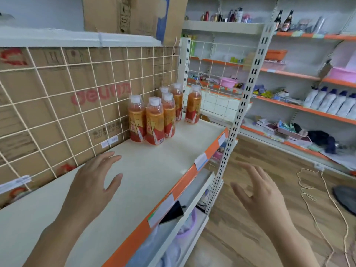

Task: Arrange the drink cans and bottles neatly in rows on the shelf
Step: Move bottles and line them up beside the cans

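Several orange drink bottles [155,121] with white caps stand in a cluster at the far end of the cream shelf [150,170], against the wire grid back. One more bottle [193,104] stands apart to the right, near the shelf's end. My left hand [94,182] hovers over the shelf's bare middle, fingers straight and spread, holding nothing. My right hand [258,191] is out past the shelf's orange front edge, over the floor, fingers relaxed and empty. Both hands are well short of the bottles.
A wire grid [57,105] with cardboard boxes behind it backs the shelf. A perforated steel upright [237,120] stands at the shelf's right end. Lower shelves hold bags and a dark object [171,211]. Across the aisle are stocked shelves [308,105]; cords [312,191] lie on the wooden floor.
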Tool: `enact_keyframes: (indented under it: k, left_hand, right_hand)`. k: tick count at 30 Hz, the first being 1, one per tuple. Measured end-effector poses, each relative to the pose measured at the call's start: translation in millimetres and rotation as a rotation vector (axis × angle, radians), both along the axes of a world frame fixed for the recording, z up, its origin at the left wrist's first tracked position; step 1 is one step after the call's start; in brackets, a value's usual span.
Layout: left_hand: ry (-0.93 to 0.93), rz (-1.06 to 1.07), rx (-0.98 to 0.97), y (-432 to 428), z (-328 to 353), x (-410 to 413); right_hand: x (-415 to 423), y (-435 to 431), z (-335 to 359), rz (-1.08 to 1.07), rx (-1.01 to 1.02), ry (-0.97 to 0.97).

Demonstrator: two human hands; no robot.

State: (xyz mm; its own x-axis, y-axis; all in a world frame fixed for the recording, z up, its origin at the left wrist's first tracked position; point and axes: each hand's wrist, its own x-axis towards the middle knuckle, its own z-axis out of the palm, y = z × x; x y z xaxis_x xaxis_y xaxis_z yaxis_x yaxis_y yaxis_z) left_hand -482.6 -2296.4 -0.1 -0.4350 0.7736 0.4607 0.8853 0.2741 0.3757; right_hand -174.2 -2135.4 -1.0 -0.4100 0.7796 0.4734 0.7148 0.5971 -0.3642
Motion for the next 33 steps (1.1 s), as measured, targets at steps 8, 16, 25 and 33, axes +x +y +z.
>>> enact_keyframes:
  k: [8, 16, 25, 33]
  left_hand:
    - [-0.037, 0.088, -0.031, 50.0, -6.5, -24.8]
    - [-0.105, 0.183, -0.003, 130.6, -10.6, -35.1]
    - [-0.550, 0.264, 0.299, 241.0, -24.1, -25.8]
    - [-0.603, 0.460, 0.421, 295.5, -45.9, -26.1]
  right_hand:
    - [-62.2, 86.2, -3.3, 0.158, -0.070, 0.033]
    - [-133.0, 193.9, 1.4, 0.399, -0.222, 0.029]
    - [-215.6, 278.5, -10.9, 0.688, -0.514, 0.102]
    - [-277.2, 296.9, -22.0, 0.981, -0.731, 0.252]
